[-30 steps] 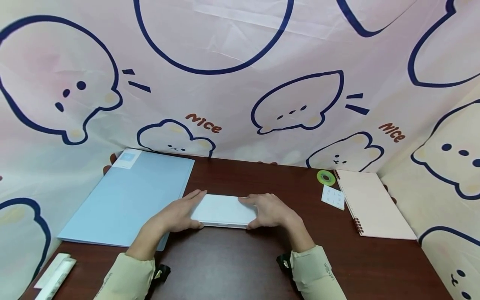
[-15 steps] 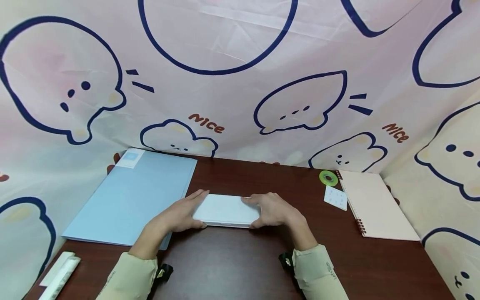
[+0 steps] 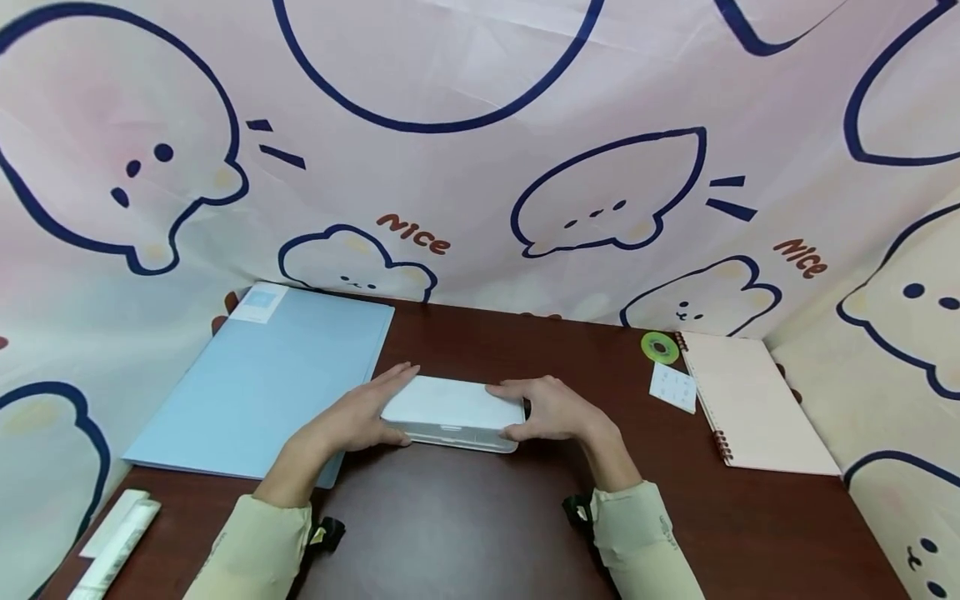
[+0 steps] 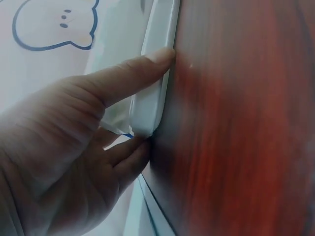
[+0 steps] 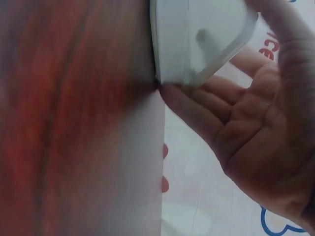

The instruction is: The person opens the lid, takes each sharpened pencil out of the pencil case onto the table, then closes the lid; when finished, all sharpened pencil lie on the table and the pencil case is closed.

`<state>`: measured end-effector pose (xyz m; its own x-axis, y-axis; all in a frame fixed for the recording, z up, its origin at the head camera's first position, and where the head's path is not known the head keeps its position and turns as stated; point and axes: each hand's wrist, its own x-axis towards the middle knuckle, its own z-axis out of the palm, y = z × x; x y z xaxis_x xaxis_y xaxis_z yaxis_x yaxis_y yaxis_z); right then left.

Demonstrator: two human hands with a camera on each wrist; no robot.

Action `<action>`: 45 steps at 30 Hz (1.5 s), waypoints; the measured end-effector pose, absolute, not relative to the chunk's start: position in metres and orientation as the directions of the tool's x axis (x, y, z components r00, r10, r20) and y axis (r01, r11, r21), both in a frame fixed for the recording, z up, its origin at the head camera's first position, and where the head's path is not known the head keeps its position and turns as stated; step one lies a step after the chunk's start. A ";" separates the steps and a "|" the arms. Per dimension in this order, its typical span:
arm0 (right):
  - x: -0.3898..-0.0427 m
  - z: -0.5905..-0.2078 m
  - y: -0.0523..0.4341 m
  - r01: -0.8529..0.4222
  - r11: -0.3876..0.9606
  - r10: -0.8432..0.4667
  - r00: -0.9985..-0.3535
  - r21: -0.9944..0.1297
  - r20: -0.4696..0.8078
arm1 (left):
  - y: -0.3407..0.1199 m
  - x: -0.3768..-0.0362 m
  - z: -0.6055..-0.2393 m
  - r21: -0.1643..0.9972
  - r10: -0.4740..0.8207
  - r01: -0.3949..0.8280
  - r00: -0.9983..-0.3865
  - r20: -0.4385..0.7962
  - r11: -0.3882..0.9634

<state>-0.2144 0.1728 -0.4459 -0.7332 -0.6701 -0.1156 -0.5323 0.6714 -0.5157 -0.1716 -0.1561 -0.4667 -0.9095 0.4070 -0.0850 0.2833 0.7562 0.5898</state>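
A white plastic box with a lid [image 3: 453, 404] sits at the middle of the table, its lid tilted up along the near side above a shallow base. My left hand [image 3: 352, 421] grips the left end; in the left wrist view its thumb [image 4: 133, 73] lies across the wall of the base [image 4: 147, 105] while the fingers reach round the end. At the other end my right hand [image 3: 558, 408] holds the box, thumb at the raised lid's front corner. In the right wrist view its fingers [image 5: 211, 105] meet the end of the base [image 5: 171, 44]. The box's inside is hidden.
Left of the box lies a large light-blue folder [image 3: 277, 375], with a white wrapped packet [image 3: 120, 542] nearer the table's left edge. To the right are a green disc [image 3: 660, 348], a small white card [image 3: 672, 387] and a spiral notebook [image 3: 757, 408]. Printed cloth walls enclose the table.
The lid's near edge has risen from the base, and a gap shows along the front. My right thumb has gone up with the lid; the left hand keeps its place on the box.
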 end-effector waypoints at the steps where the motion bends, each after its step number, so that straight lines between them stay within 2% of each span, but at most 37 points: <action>1: -0.216 -0.445 0.174 -0.522 0.666 -0.670 -0.733 -0.533 -0.120 | -0.157 -0.172 -0.466 0.607 0.398 0.267 -0.913 -0.090 0.748; 9: -0.225 -0.446 0.181 -0.399 0.614 -0.651 -0.744 -0.681 -0.151 | -0.160 -0.173 -0.471 0.694 0.324 0.143 -0.936 -0.136 0.705; 13: -0.231 -0.449 0.179 -0.293 0.563 -0.620 -0.768 -0.773 -0.161 | -0.160 -0.174 -0.472 0.678 0.309 0.151 -0.944 -0.118 0.720; 16: -0.236 -0.451 0.175 -0.209 0.557 -0.555 -0.814 -0.804 -0.173 | -0.160 -0.173 -0.471 0.664 0.309 0.162 -0.945 -0.110 0.730; 23: -0.253 -0.447 0.163 -0.052 0.661 -0.329 -0.916 -0.748 -0.228 | -0.156 -0.171 -0.471 0.668 0.308 0.162 -0.945 -0.106 0.726; 26: -0.262 -0.445 0.157 -0.034 0.709 -0.271 -0.935 -0.705 -0.228 | -0.155 -0.170 -0.472 0.674 0.307 0.158 -0.946 -0.107 0.722; 31: -0.277 -0.447 0.149 -0.029 0.745 -0.247 -0.940 -0.667 -0.236 | -0.156 -0.170 -0.470 0.668 0.296 0.158 -0.950 -0.098 0.727; 35: -0.279 -0.448 0.154 -0.076 0.746 -0.297 -0.927 -0.662 -0.228 | -0.155 -0.171 -0.467 0.634 0.326 0.199 -0.941 -0.089 0.747; 39: -0.267 -0.444 0.164 -0.254 0.726 -0.401 -0.911 -0.639 -0.094 | -0.153 -0.170 -0.465 0.610 0.344 0.228 -0.936 -0.078 0.759; 43: -0.244 -0.437 0.175 -0.443 0.745 -0.470 -0.879 -0.499 0.079 | -0.152 -0.171 -0.464 0.606 0.343 0.228 -0.936 -0.079 0.763; 45: -0.234 -0.434 0.178 -0.496 0.753 -0.498 -0.859 -0.433 0.117 | -0.152 -0.171 -0.464 0.604 0.341 0.226 -0.936 -0.081 0.764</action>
<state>-0.2338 0.1785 -0.4336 -0.8590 -0.4983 0.1172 -0.4958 0.7528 -0.4329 -0.1711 -0.1522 -0.4640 -0.9365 0.3413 -0.0808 0.2263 0.7640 0.6042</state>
